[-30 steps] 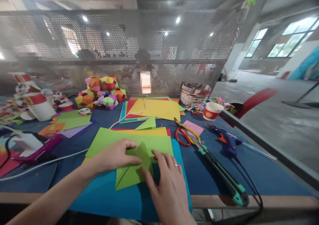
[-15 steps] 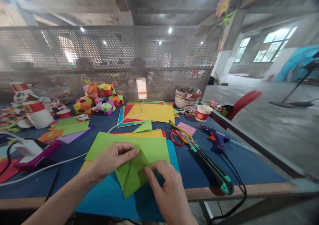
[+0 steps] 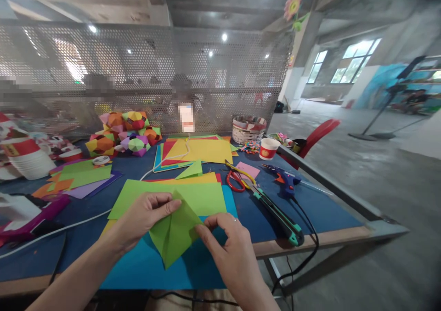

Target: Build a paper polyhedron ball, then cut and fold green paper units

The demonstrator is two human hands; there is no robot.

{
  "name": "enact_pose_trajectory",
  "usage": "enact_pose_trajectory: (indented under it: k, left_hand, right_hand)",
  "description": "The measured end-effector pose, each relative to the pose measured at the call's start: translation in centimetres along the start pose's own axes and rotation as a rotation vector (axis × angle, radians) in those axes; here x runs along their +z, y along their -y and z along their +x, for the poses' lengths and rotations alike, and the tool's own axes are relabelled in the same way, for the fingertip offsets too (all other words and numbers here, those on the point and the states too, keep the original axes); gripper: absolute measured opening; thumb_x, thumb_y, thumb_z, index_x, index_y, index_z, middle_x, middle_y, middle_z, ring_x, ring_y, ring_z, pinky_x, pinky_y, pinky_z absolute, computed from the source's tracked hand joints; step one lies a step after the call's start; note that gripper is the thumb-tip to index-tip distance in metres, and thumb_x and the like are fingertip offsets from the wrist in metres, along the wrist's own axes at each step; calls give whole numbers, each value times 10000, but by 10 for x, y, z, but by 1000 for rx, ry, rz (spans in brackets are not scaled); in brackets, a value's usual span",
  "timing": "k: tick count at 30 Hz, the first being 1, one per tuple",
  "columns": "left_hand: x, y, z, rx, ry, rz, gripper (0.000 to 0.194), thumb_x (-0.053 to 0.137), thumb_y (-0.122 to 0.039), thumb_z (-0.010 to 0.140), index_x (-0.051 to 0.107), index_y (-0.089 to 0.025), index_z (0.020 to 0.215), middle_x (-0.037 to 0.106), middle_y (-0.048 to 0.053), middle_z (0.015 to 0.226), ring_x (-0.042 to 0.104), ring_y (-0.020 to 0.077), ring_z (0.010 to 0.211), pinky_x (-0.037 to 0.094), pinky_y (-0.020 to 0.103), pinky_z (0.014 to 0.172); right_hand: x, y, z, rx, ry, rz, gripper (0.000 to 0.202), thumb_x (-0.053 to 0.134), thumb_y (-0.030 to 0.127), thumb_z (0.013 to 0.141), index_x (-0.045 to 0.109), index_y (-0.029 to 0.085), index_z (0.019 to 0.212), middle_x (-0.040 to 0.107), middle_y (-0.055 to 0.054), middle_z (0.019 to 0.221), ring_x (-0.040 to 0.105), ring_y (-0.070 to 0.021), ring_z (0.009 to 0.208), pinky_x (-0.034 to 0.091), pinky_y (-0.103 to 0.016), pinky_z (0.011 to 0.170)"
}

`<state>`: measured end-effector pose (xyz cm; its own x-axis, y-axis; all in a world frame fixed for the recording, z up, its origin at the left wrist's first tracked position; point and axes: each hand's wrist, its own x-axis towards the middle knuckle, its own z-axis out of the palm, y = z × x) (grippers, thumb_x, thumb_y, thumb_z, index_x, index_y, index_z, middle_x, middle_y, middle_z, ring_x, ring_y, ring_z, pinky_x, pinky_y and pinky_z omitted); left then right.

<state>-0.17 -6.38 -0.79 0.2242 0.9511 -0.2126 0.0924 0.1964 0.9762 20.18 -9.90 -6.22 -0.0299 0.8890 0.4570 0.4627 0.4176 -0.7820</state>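
Observation:
A folded green paper point(image 3: 176, 237) with a crease down it is held up between my two hands. My left hand point(image 3: 151, 212) pinches its upper left edge between thumb and fingers. At its right corner, my right hand point(image 3: 222, 237) has thumb and forefinger closed on the paper. Beneath are light green sheets point(image 3: 206, 199) and a large blue sheet point(image 3: 138, 269). A small folded green piece point(image 3: 193, 169) lies just beyond the sheets.
Scissors point(image 3: 237, 181), a green and black cutter point(image 3: 279, 217) and a blue glue gun point(image 3: 287, 181) lie to the right. Behind stand a basket point(image 3: 248, 129), a paper cup point(image 3: 268, 149) and colourful paper balls point(image 3: 138, 134). A purple power strip point(image 3: 34, 221) sits left.
The view has turned slightly right, shifting the scene left. Both hands still grip the green paper, and my right hand has moved slightly outward along its right corner.

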Motion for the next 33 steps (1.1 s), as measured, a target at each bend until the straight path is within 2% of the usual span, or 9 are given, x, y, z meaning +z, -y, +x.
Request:
enact_pose_trajectory:
  k: [5, 11, 15, 21, 25, 27, 31, 33]
  left_hand:
    - [1, 0, 0, 16, -46, 25, 356, 920, -463, 594, 753, -169, 701, 743, 5, 689, 640, 124, 609, 490, 191, 567]
    - [2, -1, 3, 32, -26, 47, 448, 888, -579, 596, 717, -168, 650, 686, -18, 616, 592, 98, 565, 455, 175, 528]
    - [4, 0, 7, 57, -21, 115, 487, 858, -606, 617, 661, -161, 625, 618, -34, 578, 516, 82, 528, 398, 173, 480]
    - [4, -5, 16, 69, 65, 285, 514, 756, -654, 684, 657, -150, 695, 654, 12, 655, 572, 141, 605, 442, 231, 551]
    - [2, -5, 29, 207, 68, 529, 438, 649, -572, 822, 688, -147, 724, 670, 19, 662, 598, 160, 614, 447, 247, 565]
    - [2, 0, 34, 292, 16, 684, 375, 585, -486, 898, 710, -150, 788, 715, 38, 735, 653, 194, 686, 498, 281, 628]
    - [11, 20, 27, 592, -291, 1060, 252, 586, -294, 937, 689, -146, 1114, 753, 107, 1091, 696, 284, 1011, 541, 408, 877]
    - [18, 29, 12, 791, -367, 1234, 282, 540, -247, 977, 633, -153, 1226, 709, 123, 1224, 663, 284, 1110, 530, 419, 919]
  right_hand:
    - [1, -2, -1, 18, 26, 6, 191, 680, 314, 922, 663, 218, 757, 707, 7, 761, 636, -184, 758, 399, -280, 679]
    - [-3, 0, 2, 51, 86, 11, 196, 676, 317, 918, 649, 220, 749, 709, 8, 768, 640, -201, 777, 398, -297, 697]
    - [-3, 3, 5, 69, 133, 16, 140, 674, 320, 916, 670, 221, 816, 731, 1, 833, 651, -214, 816, 411, -305, 709]
    - [-2, 0, 11, 45, 136, -56, 131, 712, 235, 893, 643, 217, 783, 715, 13, 794, 645, -203, 797, 398, -301, 711]
    - [3, -3, 13, 0, 119, -184, 154, 726, 181, 888, 628, 220, 777, 725, 18, 792, 648, -205, 803, 362, -314, 736]
    - [6, -5, 14, -22, 104, -266, 164, 728, 174, 889, 623, 222, 773, 725, 14, 785, 640, -214, 805, 335, -324, 730]
    - [13, -11, 11, -56, 91, -385, 200, 754, 183, 871, 613, 225, 737, 714, 6, 756, 615, -236, 824, 303, -336, 711]
    - [14, -14, 10, -69, 81, -401, 210, 753, 186, 874, 604, 223, 732, 708, 8, 752, 605, -236, 829, 298, -337, 712]
